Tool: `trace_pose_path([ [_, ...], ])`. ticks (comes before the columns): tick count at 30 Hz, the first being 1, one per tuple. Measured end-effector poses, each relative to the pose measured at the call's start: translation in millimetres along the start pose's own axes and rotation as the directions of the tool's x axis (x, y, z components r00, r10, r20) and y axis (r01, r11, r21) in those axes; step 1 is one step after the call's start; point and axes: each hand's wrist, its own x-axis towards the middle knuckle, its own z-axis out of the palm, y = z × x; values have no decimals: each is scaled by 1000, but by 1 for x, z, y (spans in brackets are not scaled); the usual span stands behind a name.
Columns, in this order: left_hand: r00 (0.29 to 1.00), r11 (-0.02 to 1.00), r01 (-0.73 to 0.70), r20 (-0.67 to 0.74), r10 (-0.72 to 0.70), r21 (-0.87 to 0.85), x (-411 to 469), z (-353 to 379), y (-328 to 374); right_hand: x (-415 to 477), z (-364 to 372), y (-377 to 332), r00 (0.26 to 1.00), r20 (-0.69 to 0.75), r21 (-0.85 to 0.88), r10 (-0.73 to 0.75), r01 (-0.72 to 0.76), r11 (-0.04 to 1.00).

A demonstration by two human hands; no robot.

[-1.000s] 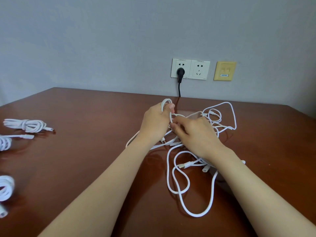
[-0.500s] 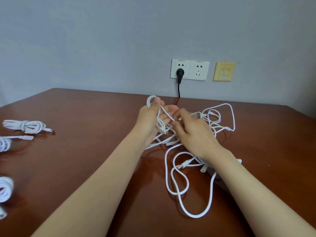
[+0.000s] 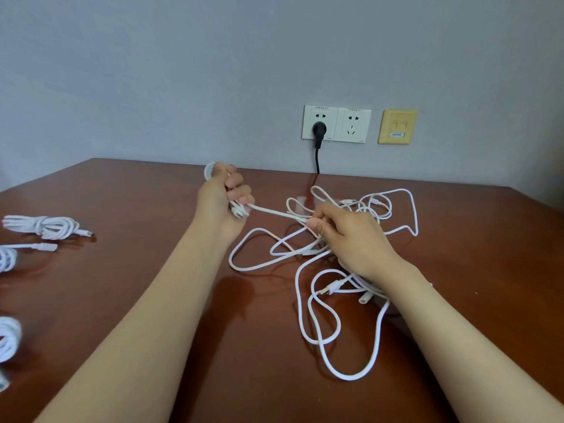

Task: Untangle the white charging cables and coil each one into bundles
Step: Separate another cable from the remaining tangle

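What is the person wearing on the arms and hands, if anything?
Nothing that shows: no sleeves reach into the picture. The left hand and the right hand have no gloves, rings, watch or bracelet.

My only view rides on the person's head, facing forward and down over the table (image 3: 122,285) to the wall outlet (image 3: 335,123). It sits close, with the left hand (image 3: 219,196) and right hand (image 3: 351,236) mid-frame.
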Motion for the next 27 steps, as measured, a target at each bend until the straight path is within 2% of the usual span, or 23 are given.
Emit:
trace_pose_path([
  [4,1000,978,12,-30,-6,207,-2,2,-6,1,4,2,988,-125,16,-92,94,995],
  [10,994,874,-11,-87,61,486,-6,7,-15,4,4,-5,931,-243,-157,-271,238,958],
  [13,995,806,-6,-77,63,591,-6,8,-20,4,3,-7,928,-266,-85,-261,247,965],
  [17,999,629,-11,-14,34,777,-9,10,-33,5,1,-10,934,-281,23,-220,235,972],
  [21,982,220,-190,187,36,957,-13,8,-47,4,2,-11,940,-266,32,-214,230,973],
  [22,973,185,-226,229,8,956,-15,8,-48,3,2,-12,943,-259,36,-211,228,973],
  [25,962,235,-228,256,-96,945,-18,11,-51,1,-1,-13,963,-226,60,-148,166,984],
  [27,942,221,-215,262,-209,951,-22,13,-52,0,-2,-12,977,-199,32,-72,80,996],
])
